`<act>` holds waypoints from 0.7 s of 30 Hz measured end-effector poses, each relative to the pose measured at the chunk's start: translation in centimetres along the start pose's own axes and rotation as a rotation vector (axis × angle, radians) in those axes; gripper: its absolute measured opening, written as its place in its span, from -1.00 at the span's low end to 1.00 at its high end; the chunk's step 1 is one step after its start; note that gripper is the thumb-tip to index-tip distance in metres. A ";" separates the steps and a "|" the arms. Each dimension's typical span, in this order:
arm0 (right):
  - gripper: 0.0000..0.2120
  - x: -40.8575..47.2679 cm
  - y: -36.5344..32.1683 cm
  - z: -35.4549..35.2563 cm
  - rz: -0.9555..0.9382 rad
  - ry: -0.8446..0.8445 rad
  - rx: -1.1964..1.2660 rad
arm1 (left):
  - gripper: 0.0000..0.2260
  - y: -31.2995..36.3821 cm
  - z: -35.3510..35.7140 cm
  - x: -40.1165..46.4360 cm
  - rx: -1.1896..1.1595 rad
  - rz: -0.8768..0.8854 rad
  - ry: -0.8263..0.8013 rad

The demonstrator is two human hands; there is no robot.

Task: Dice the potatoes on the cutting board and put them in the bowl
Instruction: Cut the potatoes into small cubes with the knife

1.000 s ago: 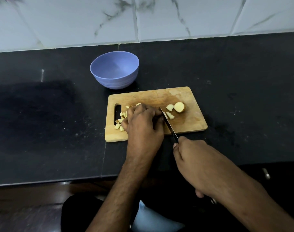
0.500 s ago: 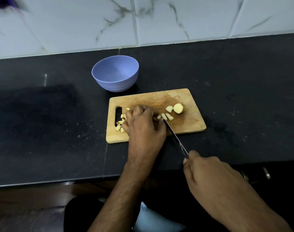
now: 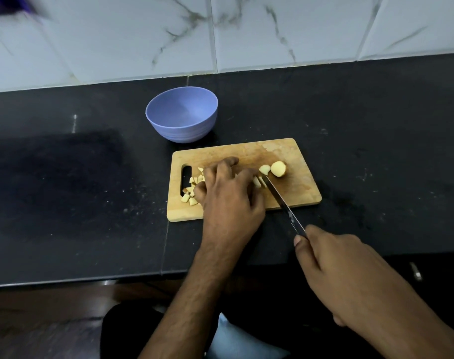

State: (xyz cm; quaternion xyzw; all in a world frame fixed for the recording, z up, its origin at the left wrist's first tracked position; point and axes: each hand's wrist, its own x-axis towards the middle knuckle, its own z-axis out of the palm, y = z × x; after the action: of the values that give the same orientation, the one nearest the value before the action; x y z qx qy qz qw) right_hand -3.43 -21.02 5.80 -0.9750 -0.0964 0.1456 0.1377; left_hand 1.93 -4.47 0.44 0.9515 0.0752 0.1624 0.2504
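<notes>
A wooden cutting board (image 3: 293,195) lies on the black counter, and a lilac bowl (image 3: 184,130) with nothing in it stands just behind its left end. Diced potato pieces (image 3: 188,198) are heaped by the board's handle slot. My left hand (image 3: 228,200) lies over the board's middle, fingers curled down on a potato piece that it mostly hides. A rounded potato chunk (image 3: 278,168) and a smaller piece (image 3: 264,169) sit to the right. My right hand (image 3: 334,265) grips the handle of a knife (image 3: 282,203), whose tip rests among cut pieces beside my left fingers.
The black counter (image 3: 376,151) runs wide on both sides of the board, backed by a white marbled tile wall (image 3: 272,35). Its front edge crosses just under my wrists. A small metal fitting (image 3: 414,270) shows below the edge at the right.
My right hand has drawn the knife back toward me and to the right, so more blade shows. My left hand stays on the board, its fingers a little more spread.
</notes>
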 end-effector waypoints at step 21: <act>-0.72 0.4 -0.7 0.9 -0.048 0.021 -0.002 | -0.89 -0.9 0.1 -0.2 -0.174 -0.065 0.019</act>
State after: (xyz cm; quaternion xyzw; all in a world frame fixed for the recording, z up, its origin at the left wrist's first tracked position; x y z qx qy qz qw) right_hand -3.45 -20.08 5.03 -0.9739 -0.1186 0.1321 0.1414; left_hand 1.69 -3.78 -0.15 0.9216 0.0937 0.1692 0.3366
